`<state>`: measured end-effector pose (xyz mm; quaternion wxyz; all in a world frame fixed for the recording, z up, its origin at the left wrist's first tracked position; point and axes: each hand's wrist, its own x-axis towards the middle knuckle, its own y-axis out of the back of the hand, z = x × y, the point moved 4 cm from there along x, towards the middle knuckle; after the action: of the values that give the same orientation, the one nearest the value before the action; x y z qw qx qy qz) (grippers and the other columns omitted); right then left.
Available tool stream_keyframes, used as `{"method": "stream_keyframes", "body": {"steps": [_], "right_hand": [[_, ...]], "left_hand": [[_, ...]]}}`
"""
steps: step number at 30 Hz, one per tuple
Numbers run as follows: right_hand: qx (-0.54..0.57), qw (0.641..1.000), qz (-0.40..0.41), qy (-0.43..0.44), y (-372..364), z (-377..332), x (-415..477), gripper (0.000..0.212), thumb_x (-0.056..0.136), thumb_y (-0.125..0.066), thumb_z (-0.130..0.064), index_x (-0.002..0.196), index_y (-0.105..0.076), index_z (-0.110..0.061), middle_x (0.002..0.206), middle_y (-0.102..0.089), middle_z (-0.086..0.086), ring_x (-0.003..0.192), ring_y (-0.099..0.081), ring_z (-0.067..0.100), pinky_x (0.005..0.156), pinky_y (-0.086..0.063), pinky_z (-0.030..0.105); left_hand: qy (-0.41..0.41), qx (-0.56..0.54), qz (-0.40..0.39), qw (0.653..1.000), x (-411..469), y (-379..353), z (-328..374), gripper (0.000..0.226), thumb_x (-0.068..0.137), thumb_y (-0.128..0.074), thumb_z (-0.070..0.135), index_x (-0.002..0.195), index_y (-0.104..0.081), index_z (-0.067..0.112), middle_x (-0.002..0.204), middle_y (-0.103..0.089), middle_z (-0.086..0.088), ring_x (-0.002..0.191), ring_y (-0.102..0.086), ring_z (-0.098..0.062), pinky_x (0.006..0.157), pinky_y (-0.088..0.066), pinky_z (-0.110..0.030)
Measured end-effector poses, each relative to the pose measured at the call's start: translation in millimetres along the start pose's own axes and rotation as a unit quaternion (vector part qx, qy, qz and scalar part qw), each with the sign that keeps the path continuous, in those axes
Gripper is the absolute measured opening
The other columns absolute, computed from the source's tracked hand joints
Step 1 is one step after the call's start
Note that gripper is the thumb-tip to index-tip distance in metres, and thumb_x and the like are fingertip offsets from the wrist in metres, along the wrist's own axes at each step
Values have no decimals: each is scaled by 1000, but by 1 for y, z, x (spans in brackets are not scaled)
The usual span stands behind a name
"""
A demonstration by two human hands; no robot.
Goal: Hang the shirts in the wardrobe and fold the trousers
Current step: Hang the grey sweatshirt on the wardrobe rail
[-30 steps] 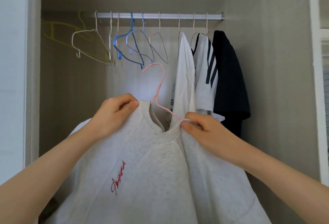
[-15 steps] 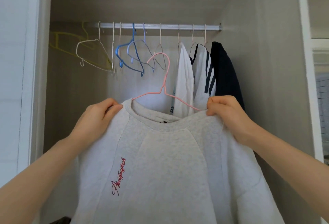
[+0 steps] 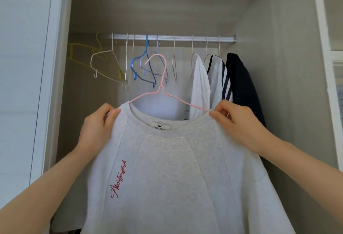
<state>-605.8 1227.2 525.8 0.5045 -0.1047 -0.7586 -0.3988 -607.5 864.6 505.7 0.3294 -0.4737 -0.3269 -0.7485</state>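
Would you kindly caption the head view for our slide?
Left hand and right hand hold a grey sweatshirt on a pink hanger below the wardrobe rail.

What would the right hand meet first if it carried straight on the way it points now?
Probably the white shirt hanging on the rail: the right hand, gripping the grey sweatshirt at its shoulder, points up, leftward and into the wardrobe. Depth is unclear, so the gap cannot be judged.

At ten o'clock I see a pale yellow plastic hanger (image 3: 81, 63), with a white wire hanger (image 3: 92, 64) just beside it and two blue wire hangers (image 3: 132, 66) toward eleven. A white upright frame (image 3: 323, 66) stands at three o'clock.
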Motion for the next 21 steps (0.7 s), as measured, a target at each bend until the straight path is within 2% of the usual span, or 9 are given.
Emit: {"method": "stream_keyframes", "body": {"steps": [1,3,7,9,10,12,14,18,21], "right_hand": [[28,1000,1,5,-1,-2,2,24,96,-49,-42,85,-58,-23,73,-59,-7,63,-53,4,63,-48,19],[70,998,-2,3,1,-8,7,27,99,-49,-35,77,-58,-21,67,-55,-8,56,-49,0,59,-42,12],[100,994,-31,-20,1,-10,17,42,100,-49,-32,62,-44,-15,51,-41,-11,46,-39,2,50,-34,16],[145,986,-63,-52,3,-10,18,42,99,-50,-32,64,-45,-9,55,-43,-5,47,-39,4,53,-34,18],[206,971,-88,-85,3,-9,17,40,98,-52,-32,67,-54,-6,59,-55,-2,51,-51,8,57,-41,20],[323,921,-134,-171,2,-7,14,32,97,-55,-31,87,-73,-6,83,-75,3,75,-71,15,72,-52,23],[364,896,-131,-217,3,-3,12,29,94,-58,-30,97,-75,-7,96,-75,8,88,-72,21,79,-52,29],[434,856,-112,-258,5,-4,12,28,92,-60,-26,76,-79,-12,90,-75,9,84,-72,23,83,-52,35],[461,840,-140,-250,12,-13,14,23,88,-61,-23,93,-76,-7,102,-74,12,95,-70,27,91,-51,39]], "left_hand": [[-1,-5,-5,1000,1,0,0,22,101,-50,32,84,-57,20,75,-61,0,72,-58,-20,67,-48,-36],[-16,0,-11,1000,4,0,1,19,101,-50,28,89,-61,19,81,-63,2,77,-59,-16,71,-49,-34],[-49,14,-16,999,8,2,5,16,100,-50,22,95,-65,17,87,-64,4,85,-58,-13,77,-45,-30],[-64,19,-20,998,10,2,7,16,100,-50,21,95,-65,17,88,-63,4,86,-58,-11,76,-44,-25],[-68,19,-23,997,11,2,7,16,100,-50,20,95,-65,17,88,-63,4,86,-58,-11,76,-43,-22],[-71,25,-30,997,15,1,5,17,100,-50,20,95,-65,14,87,-63,1,85,-57,-13,76,-45,-27],[-73,38,-31,996,21,-1,0,19,101,-50,21,93,-65,13,84,-63,0,84,-57,-16,77,-45,-36],[-56,67,-32,996,29,-12,-12,23,102,-47,27,89,-62,15,80,-61,2,81,-55,-20,74,-45,-42],[-15,59,-21,998,35,-24,-16,27,102,-46,29,85,-59,13,78,-60,-3,79,-55,-25,72,-45,-42]]}}
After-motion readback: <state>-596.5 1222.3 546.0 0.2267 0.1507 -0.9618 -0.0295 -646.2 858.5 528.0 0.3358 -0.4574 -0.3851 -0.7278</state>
